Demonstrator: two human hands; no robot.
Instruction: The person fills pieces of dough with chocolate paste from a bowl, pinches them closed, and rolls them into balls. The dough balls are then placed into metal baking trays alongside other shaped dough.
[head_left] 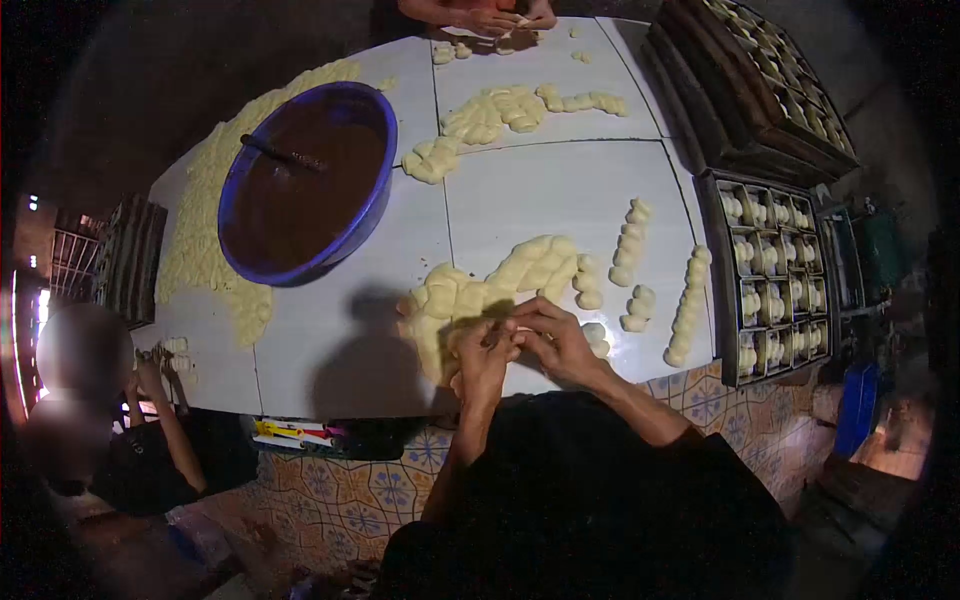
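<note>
My left hand [484,358] and my right hand [550,342] meet over the white table [350,250] near its front edge. Their fingers are pinched together, and what is between them is too small to make out. Just behind and left of them lies a pile of pale dough pieces [445,295], partly hidden by my hands. A flattened dough mass [540,262] stretches to the right. Rows of small dough balls stand farther right, one short row [628,242] and one longer row [688,305].
A blue basin [385,190] of brown filling holds a dark stick. Dough covers the table's left side [200,230]. Divided trays [728,280] with dough pieces stand at the right, beside stacked trays [700,100]. Co-workers' hands [495,22] work at the far edge and left [150,370].
</note>
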